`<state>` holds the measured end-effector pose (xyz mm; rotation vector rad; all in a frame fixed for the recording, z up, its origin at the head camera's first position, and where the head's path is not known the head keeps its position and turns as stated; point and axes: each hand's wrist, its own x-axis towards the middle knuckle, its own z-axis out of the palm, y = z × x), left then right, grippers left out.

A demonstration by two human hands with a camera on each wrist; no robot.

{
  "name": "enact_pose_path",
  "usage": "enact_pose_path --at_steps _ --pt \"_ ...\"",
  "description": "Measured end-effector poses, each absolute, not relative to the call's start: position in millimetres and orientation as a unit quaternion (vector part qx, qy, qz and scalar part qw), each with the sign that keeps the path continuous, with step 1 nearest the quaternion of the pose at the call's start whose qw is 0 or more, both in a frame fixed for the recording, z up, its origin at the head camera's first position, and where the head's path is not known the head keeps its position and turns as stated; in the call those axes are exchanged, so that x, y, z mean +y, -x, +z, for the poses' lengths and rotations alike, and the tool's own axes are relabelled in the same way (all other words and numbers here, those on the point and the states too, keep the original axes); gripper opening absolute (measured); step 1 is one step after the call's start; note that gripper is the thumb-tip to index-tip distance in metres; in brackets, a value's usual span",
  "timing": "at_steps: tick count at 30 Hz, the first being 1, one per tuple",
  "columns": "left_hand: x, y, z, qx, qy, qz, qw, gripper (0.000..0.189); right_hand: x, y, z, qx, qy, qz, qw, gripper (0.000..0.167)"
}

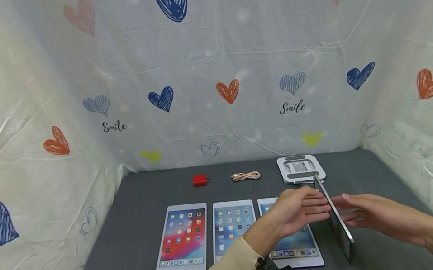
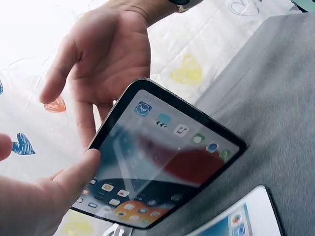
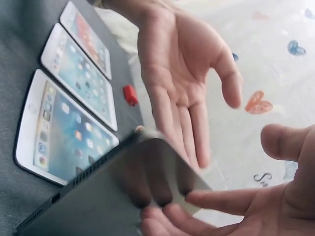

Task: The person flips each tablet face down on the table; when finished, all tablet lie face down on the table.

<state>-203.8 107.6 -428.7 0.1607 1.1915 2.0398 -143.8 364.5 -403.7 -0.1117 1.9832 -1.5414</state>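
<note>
A dark-bezelled tablet (image 1: pixel 342 233) stands tilted on its edge on the grey table, between both hands. My left hand (image 1: pixel 298 213) is on its screen side, with extended fingers reaching the tablet. On the grey back side, my right hand (image 1: pixel 383 215) has its fingertips at the panel, thumb apart. In the left wrist view the tablet's lit screen (image 2: pixel 162 157) shows app icons. In the right wrist view its back (image 3: pixel 113 191) reflects the right fingers. Neither hand curls round it.
Three white tablets lie flat in a row: left (image 1: pixel 183 239), middle (image 1: pixel 234 224) and right (image 1: pixel 297 252), partly under the left arm. Behind them are a red charger plug (image 1: pixel 199 180), a coiled cable (image 1: pixel 245 176) and a white stand (image 1: pixel 301 168). Heart-printed cloth (image 1: pixel 199 64) encloses the table.
</note>
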Motion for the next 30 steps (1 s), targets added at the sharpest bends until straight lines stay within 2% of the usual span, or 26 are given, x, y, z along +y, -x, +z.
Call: enact_pose_path --at_steps 6,13,19,30 --pt "93 205 -434 0.470 -0.048 0.807 0.355 0.040 379 151 -420 0.709 0.037 -0.634 0.305 0.070" --pt "79 207 -440 0.480 -0.029 0.802 0.353 0.044 399 158 -446 0.702 -0.004 -0.640 0.312 0.077" --pt "84 202 -448 0.467 0.015 0.807 0.361 0.046 409 157 -465 0.696 -0.041 -0.640 0.324 0.076" --pt "100 202 -467 0.460 0.041 0.810 0.362 0.050 430 154 -475 0.674 -0.013 -0.664 0.324 0.069"
